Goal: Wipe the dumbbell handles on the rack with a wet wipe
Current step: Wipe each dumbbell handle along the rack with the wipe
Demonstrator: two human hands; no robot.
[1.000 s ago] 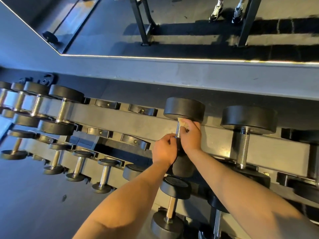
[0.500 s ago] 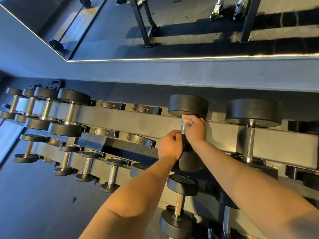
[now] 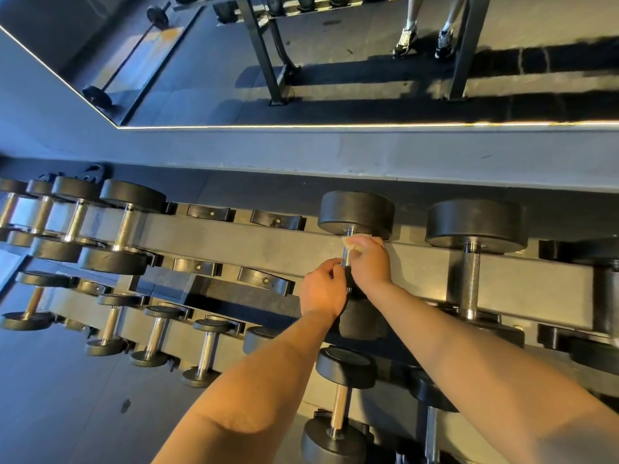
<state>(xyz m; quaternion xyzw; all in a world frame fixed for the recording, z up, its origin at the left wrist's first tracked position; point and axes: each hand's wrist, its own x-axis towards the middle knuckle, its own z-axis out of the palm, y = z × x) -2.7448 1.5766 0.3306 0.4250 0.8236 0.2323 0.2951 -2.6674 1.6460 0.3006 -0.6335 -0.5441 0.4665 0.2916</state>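
Note:
A black dumbbell [image 3: 355, 213] lies across the top tier of the dark rack [image 3: 234, 244], its chrome handle running toward me. My right hand [image 3: 370, 261] is wrapped round the far end of that handle with a pale wet wipe [image 3: 351, 240] pinched under its fingers, just below the far weight head. My left hand [image 3: 323, 287] grips the near part of the same handle. Both hands hide most of the handle; the dumbbell's near head shows below them.
A larger dumbbell [image 3: 475, 226] with a knurled handle sits to the right. Several dumbbells [image 3: 130, 226] fill the rack's left end, with empty cradles [image 3: 209, 212] between. Smaller dumbbells [image 3: 345, 366] lie on lower tiers. A wall mirror [image 3: 335, 61] above reflects a person's shoes.
My right hand has slid the wipe slightly up the handle toward the far head. My left hand keeps its hold. The camera has shifted a little.

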